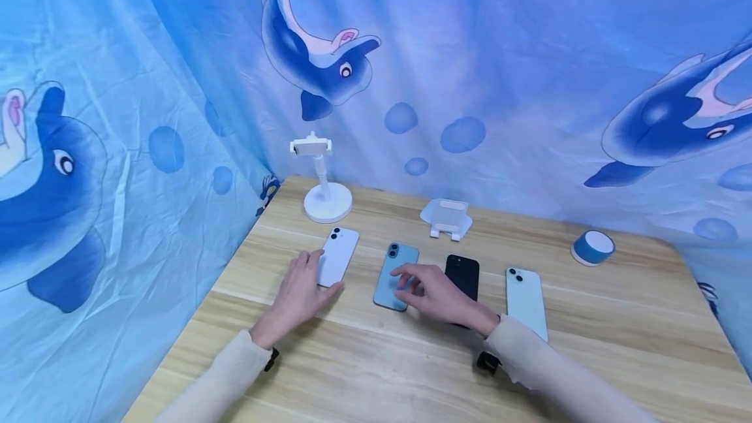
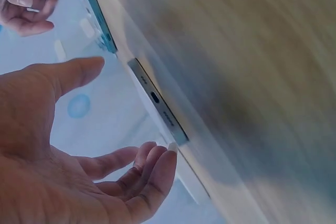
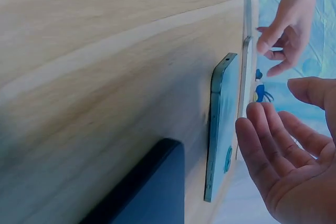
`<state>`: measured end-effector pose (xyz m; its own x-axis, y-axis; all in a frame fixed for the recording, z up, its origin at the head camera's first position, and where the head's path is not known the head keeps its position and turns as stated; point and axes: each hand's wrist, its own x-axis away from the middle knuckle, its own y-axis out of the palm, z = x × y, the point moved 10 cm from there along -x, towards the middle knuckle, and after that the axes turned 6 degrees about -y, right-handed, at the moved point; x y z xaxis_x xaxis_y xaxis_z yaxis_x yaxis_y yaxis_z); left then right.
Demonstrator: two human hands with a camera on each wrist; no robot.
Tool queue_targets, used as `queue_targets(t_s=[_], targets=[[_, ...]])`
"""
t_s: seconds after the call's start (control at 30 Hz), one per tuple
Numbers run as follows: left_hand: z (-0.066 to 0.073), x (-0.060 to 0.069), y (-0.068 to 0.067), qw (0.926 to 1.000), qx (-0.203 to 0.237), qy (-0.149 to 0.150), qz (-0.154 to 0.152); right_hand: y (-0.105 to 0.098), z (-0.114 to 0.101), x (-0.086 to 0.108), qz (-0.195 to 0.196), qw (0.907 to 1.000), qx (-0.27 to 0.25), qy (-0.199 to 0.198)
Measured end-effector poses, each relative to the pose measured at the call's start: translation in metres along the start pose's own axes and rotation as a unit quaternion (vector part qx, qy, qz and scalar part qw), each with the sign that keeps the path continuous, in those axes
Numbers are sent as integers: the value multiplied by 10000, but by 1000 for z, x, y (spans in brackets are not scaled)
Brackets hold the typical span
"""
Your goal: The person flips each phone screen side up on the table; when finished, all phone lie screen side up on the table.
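My left hand [image 1: 299,292] is at the lower left side of a white smartphone [image 1: 341,253] that lies back up. In the left wrist view the phone's charging-port end [image 2: 167,116] faces the palm, fingertips close to one side and the thumb apart from it. Whether the fingertips touch it I cannot tell. My right hand [image 1: 437,292] hovers over a light blue smartphone [image 1: 388,286], its fingers loosely bent with nothing between them. Under and beside the right wrist lies a black smartphone [image 1: 463,273], partly hidden. A pale mint smartphone [image 1: 527,299] is farther right, its lower end behind the sleeve.
Toward the back of the wooden table [image 1: 364,371] stand a white phone holder on a round base [image 1: 328,204] and a low white folding stand [image 1: 448,217]. A blue and white cylinder [image 1: 593,248] is at the back right. A dolphin-print curtain [image 1: 505,70] hangs behind.
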<state>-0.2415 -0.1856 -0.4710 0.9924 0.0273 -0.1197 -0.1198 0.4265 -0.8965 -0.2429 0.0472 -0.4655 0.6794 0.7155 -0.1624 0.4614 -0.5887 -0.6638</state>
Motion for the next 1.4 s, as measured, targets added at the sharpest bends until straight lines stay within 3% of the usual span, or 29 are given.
queue_targets(t_s=[0.37,0.8,1.13,1.4], targets=[[-20,-8,8,9966,209,-495,-629,-3,8,-36,197,9996,-151,130],[-29,-15,14,9909,324,-759,-1064,0,25,-82,619,9955,-409,584],[-31,-17,18,9886,264,-909,-1175,7,40,-110,753,9880,-746,1127],[-26,-20,19,9909,95,-819,-1063,15,53,-124,932,9812,-766,1504]])
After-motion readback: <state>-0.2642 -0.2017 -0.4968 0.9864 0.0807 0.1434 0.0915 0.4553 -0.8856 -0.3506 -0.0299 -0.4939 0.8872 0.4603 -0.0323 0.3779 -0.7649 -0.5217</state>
